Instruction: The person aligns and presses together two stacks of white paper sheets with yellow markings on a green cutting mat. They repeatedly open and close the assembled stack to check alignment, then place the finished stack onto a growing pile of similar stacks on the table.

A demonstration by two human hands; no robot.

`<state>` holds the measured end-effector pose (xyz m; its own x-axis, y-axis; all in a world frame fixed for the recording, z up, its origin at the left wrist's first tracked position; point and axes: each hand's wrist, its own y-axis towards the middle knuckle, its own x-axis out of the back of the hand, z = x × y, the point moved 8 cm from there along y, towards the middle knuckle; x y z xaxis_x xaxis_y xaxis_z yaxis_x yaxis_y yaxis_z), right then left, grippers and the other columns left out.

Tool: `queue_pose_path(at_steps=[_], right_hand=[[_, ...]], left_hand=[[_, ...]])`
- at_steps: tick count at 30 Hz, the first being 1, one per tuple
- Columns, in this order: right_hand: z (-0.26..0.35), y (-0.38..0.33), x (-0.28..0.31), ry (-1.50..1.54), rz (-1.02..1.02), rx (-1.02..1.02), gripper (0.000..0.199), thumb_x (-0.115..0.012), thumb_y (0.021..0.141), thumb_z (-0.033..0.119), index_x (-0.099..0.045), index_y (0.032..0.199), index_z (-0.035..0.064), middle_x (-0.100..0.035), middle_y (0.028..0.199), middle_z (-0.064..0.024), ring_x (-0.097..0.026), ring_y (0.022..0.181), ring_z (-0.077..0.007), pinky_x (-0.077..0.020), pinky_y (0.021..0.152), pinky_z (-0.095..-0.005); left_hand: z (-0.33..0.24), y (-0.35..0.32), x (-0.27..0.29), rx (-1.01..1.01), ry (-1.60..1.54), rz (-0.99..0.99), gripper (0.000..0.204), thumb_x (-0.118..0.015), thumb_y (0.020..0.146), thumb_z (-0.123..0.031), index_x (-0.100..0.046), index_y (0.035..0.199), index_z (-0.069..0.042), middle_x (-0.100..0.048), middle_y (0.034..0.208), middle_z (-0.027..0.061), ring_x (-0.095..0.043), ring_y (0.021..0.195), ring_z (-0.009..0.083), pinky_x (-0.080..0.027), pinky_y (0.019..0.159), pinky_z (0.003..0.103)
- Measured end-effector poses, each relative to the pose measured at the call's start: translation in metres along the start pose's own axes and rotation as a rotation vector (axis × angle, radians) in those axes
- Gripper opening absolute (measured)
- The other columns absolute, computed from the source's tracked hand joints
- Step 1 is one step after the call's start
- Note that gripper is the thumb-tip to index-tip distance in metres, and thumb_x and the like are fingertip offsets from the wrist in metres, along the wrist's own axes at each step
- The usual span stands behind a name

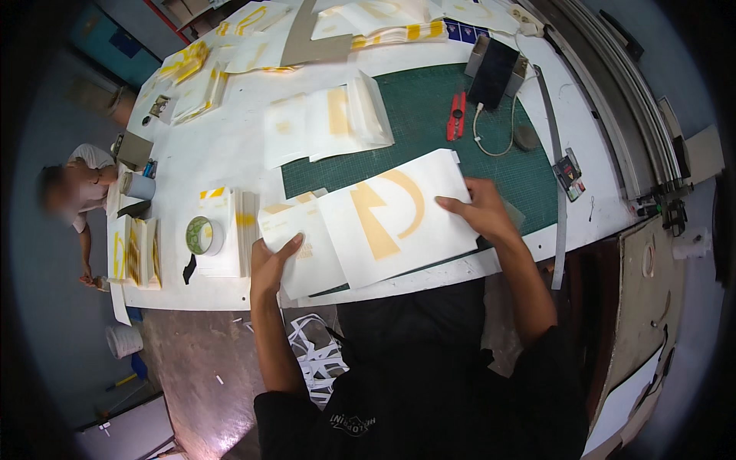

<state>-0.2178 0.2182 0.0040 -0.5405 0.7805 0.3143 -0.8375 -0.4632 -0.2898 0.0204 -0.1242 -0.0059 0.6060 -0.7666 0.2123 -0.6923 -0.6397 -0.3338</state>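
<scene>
Between my hands, above the table's near edge, I hold a white printed paper piece point(383, 218) with a pale orange design, tilted up to the right. A crease or edge divides its narrower left part from the wider right part. My left hand point(274, 264) grips its left end, thumb on top and fingers underneath. At the right end my right hand point(487, 211) pinches it the same way. Under it lies a green cutting mat point(429, 103). Beyond it rests another stack of similar white printed pieces point(330, 119), partly on the mat.
To the left, a tape roll point(204, 235) sits on a printed stack point(244, 222). A red-handled cutter point(456, 116), a phone point(493, 73) with a cable, and a metal ruler point(558, 176) lie right. More printed stacks point(399, 34) fill the far side. Another person point(92, 180) is left.
</scene>
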Motion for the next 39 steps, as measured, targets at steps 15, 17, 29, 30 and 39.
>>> queue_pose_path(at_steps=[15, 17, 29, 30, 39], right_hand=[[-0.041, 0.015, -0.010, -0.165, -0.072, -0.085, 0.043, -0.088, 0.083, 0.024, -0.078, 0.109, -0.0079, -0.080, 0.094, -0.0231, -0.079, 0.081, -0.0302, -0.0602, 0.078, -0.0394], [-0.040, 0.017, -0.009, -0.245, -0.114, -0.019, 0.044, -0.089, 0.082, 0.024, -0.077, 0.109, -0.0082, -0.079, 0.094, -0.0251, -0.079, 0.084, -0.0329, -0.0600, 0.080, -0.0412], [0.000, -0.005, -0.034, -0.679, -0.275, 0.197, 0.036, -0.088, 0.084, 0.020, -0.070, 0.093, -0.0100, -0.071, 0.082, -0.0334, -0.074, 0.070, -0.0444, -0.0563, 0.067, -0.0467], [-0.005, -0.001, -0.021, -0.639, -0.281, 0.266, 0.039, -0.088, 0.085, 0.023, -0.069, 0.092, -0.0104, -0.071, 0.077, -0.0296, -0.074, 0.062, -0.0350, -0.0550, 0.061, -0.0434], [-0.007, -0.007, -0.018, -0.809, -0.277, 0.372, 0.034, -0.082, 0.088, 0.027, -0.071, 0.087, -0.0043, -0.070, 0.070, -0.0232, -0.073, 0.065, -0.0404, -0.0587, 0.066, -0.0462]], left_hand=[[-0.040, -0.045, -0.142, -0.835, 1.010, 0.145, 0.064, -0.072, 0.098, -0.037, -0.054, 0.150, -0.004, -0.039, 0.165, 0.0273, -0.034, 0.154, 0.0471, -0.023, 0.126, 0.061], [-0.029, -0.041, -0.158, -0.784, 1.098, 0.212, 0.071, -0.063, 0.103, -0.046, -0.046, 0.159, -0.005, -0.027, 0.171, 0.0281, -0.021, 0.160, 0.0478, -0.013, 0.128, 0.064], [-0.002, -0.030, -0.160, -0.827, 1.152, 0.201, 0.083, -0.052, 0.107, -0.053, -0.032, 0.164, 0.003, -0.021, 0.172, 0.0332, -0.016, 0.162, 0.0464, -0.010, 0.130, 0.062], [-0.004, -0.030, -0.161, -0.826, 1.149, 0.200, 0.084, -0.052, 0.107, -0.053, -0.031, 0.163, 0.005, -0.022, 0.171, 0.0334, -0.016, 0.162, 0.0463, -0.011, 0.130, 0.061], [-0.003, -0.028, -0.162, -0.793, 1.150, 0.211, 0.085, -0.053, 0.106, -0.051, -0.030, 0.161, 0.011, -0.022, 0.171, 0.0339, -0.016, 0.162, 0.0451, -0.010, 0.131, 0.057]])
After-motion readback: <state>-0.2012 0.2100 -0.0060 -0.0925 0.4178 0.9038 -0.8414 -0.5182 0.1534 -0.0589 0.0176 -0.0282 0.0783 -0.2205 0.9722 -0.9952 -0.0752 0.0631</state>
